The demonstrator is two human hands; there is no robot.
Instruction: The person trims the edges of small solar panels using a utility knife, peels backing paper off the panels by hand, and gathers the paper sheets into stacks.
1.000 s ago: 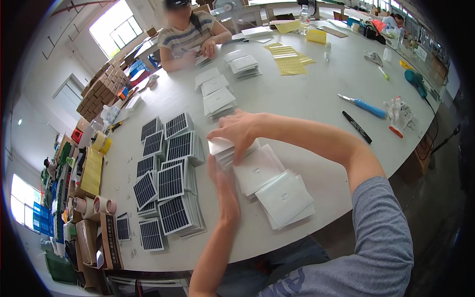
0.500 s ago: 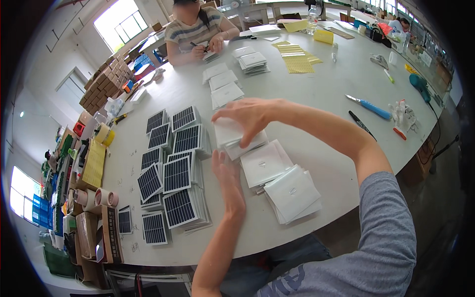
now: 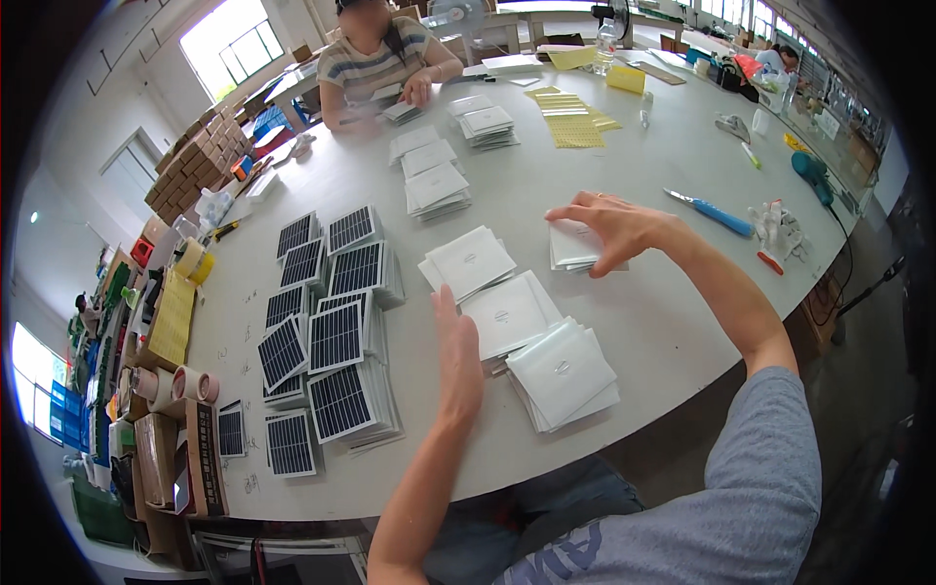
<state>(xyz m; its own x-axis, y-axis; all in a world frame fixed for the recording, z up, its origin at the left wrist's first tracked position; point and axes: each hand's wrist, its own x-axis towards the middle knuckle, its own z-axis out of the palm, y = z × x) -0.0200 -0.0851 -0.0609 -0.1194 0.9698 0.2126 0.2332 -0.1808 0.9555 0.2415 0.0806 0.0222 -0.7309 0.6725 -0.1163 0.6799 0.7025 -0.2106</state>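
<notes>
My right hand (image 3: 624,229) is closed around a small stack of white square panels (image 3: 573,246), with its thumb on the near side and its fingers at the far side. The stack is on or just above the table, right of the other white stacks; I cannot tell which. My left hand (image 3: 458,356) is stretched out on edge, holding nothing, beside the left edge of a column of white panels. That column has a far stack (image 3: 470,259), a middle stack (image 3: 505,314) and a near stack (image 3: 562,367), partly overlapping. Dark solar panels (image 3: 336,336) lie in two rows of stacks to the left.
Further white stacks (image 3: 436,185) stand toward a person (image 3: 375,68) across the table, whose hands are at a small stack. On the right lie a blue-handled knife (image 3: 717,212) and work gloves (image 3: 777,234). Tape rolls (image 3: 183,384) and boxes line the left edge.
My right hand has moved right with a small stack from the far end of the white column. My left hand stays beside the column. The other person's hands have shifted.
</notes>
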